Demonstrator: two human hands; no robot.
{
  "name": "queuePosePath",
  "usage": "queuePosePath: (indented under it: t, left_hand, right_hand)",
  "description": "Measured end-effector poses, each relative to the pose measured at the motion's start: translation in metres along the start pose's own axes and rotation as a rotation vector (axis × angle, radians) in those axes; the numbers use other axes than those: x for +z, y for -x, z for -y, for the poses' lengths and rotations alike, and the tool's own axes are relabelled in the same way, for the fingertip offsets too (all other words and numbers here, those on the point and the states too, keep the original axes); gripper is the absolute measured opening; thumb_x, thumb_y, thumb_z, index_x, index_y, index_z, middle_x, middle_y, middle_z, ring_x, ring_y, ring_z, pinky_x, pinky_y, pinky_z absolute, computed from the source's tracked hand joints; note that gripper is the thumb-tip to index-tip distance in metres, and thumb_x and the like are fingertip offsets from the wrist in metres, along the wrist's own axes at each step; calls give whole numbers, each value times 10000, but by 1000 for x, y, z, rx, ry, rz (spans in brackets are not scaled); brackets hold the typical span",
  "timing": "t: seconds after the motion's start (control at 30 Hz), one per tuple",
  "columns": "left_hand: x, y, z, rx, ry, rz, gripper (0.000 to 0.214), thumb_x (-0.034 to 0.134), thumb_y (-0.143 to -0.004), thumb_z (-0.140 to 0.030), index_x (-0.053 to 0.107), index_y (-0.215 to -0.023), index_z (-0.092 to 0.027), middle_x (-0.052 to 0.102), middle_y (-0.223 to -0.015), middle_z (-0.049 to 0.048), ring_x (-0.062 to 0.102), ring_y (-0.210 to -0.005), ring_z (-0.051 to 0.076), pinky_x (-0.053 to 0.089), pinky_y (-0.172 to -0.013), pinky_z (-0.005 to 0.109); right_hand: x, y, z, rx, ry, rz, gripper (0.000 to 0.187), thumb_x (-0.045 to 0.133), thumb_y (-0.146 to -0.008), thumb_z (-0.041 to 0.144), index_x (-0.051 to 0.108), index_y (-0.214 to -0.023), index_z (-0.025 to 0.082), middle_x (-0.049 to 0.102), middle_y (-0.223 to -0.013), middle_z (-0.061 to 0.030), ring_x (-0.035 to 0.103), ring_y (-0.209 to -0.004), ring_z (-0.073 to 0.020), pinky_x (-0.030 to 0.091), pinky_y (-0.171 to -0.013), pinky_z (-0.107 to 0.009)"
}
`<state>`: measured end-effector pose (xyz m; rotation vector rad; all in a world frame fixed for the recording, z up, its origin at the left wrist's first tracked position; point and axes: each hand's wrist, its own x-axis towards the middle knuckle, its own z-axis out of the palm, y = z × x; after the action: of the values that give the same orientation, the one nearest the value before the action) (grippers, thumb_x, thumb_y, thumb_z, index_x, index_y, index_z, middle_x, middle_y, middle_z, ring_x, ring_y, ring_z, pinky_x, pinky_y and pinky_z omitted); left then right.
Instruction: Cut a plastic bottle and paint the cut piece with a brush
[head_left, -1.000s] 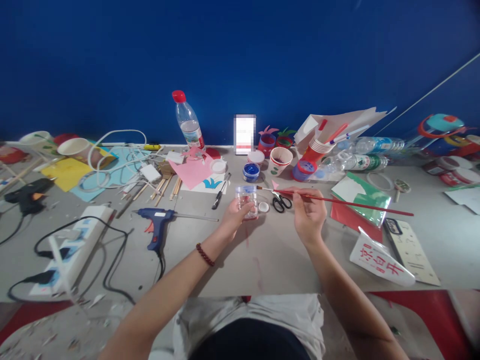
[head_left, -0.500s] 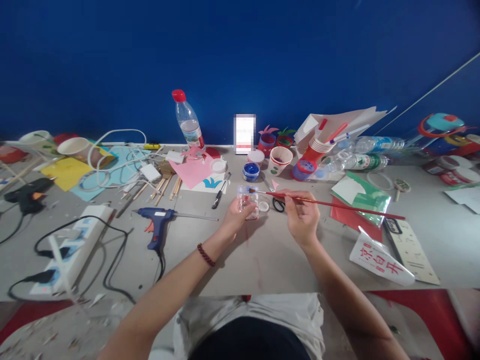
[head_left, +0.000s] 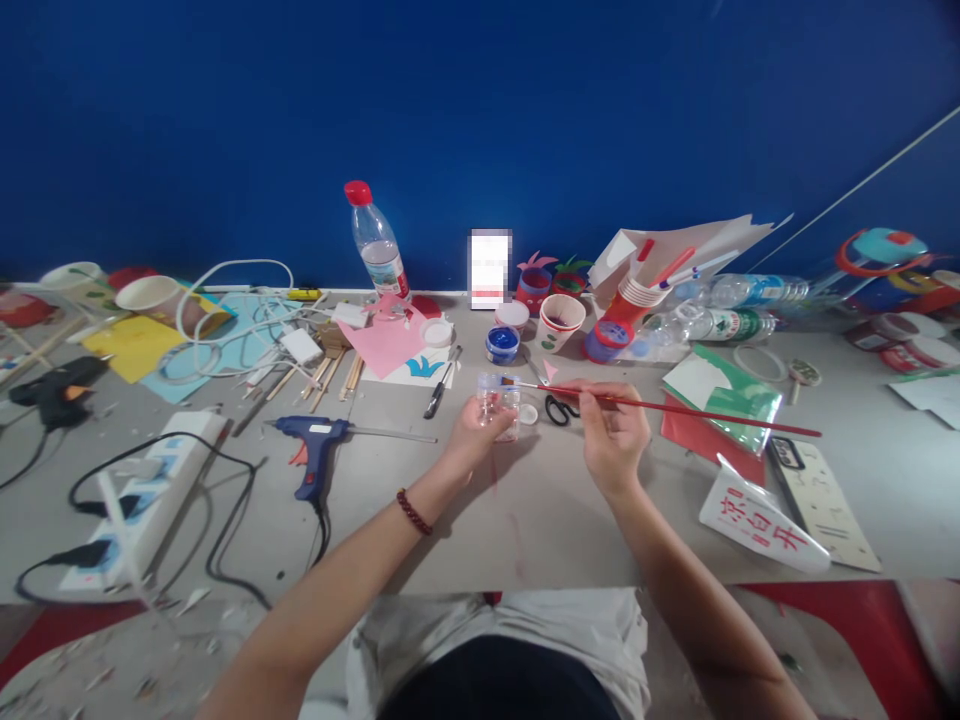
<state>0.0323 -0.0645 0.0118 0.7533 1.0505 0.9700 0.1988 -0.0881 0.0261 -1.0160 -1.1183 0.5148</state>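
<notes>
My left hand (head_left: 478,432) is wrapped round a small clear plastic bottle piece (head_left: 499,405) with a bluish tint at its upper edge. In my right hand (head_left: 615,440) is a long red paintbrush (head_left: 697,408), pinched near its metal collar. Its dark bristles lie against the upper part of the clear plastic; whether they touch the inside or the outside I cannot tell. Just beyond stands an open jar of blue paint (head_left: 502,343). Between my hands lie a white lid (head_left: 527,414) and black-handled scissors (head_left: 559,409), whose blades are partly hidden.
A blue glue gun (head_left: 315,440) and a power strip (head_left: 154,490) with cables lie to the left. Behind are a red-capped bottle (head_left: 379,250) and a paper cup (head_left: 561,322) of dark liquid. At right are plastic bottles (head_left: 727,323) and a green sheet (head_left: 739,395).
My right hand and the paintbrush have shifted slightly to the right, the bristles moving along the plastic's upper part. My left hand keeps its hold, almost unmoved.
</notes>
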Motion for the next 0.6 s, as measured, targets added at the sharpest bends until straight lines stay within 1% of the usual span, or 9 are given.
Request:
queuePosePath:
  t: [0.13, 0.23, 0.33, 0.47, 0.6]
  left_hand:
    - [2, 1, 5, 47, -43, -23, 546, 896, -606, -428, 574, -965, -172, 617, -872, 33, 619, -761, 175, 529, -695, 334]
    - [3, 1, 8, 62, -65, -38, 520, 907, -599, -413, 565, -919, -186, 604, -845, 15, 617, -730, 166, 514, -685, 325]
    - [3, 1, 9, 74, -79, -33, 496, 901, -609, -422, 554, -875, -188, 600, -827, 9, 613, -710, 157, 506, -684, 320]
    - [1, 0, 11, 94, -80, -26, 512, 885, -622, -462, 547, -895, -190, 605, -824, 5, 603, -697, 147, 510, -687, 321]
    - [0, -2, 13, 103, -68, -17, 495, 868, -646, -472, 554, -905, -191, 611, -837, 6, 600, -738, 146, 525, -702, 316]
  right_hand:
    - [5, 5, 2, -31, 13, 59, 45, 649, -926, 265, 634, -957, 237, 770, -972, -50, 764, -861, -198, 653, -734, -350]
    - [6, 5, 4, -69, 52, 64, 36, 638, -931, 239, 641, -967, 237, 773, -972, -48, 764, -848, -188, 649, -750, -341]
    - [5, 5, 5, -112, 95, 73, 63, 626, -932, 202, 639, -984, 236, 773, -967, -50, 764, -835, -180, 642, -724, -318]
    - [2, 4, 3, -143, 135, 79, 91, 611, -936, 177, 632, -998, 239, 768, -972, -51, 759, -836, -170, 631, -708, -297]
    - [-1, 3, 1, -139, 171, 49, 64, 618, -933, 197, 626, -985, 234, 761, -956, -52, 750, -776, -164, 624, -678, -296]
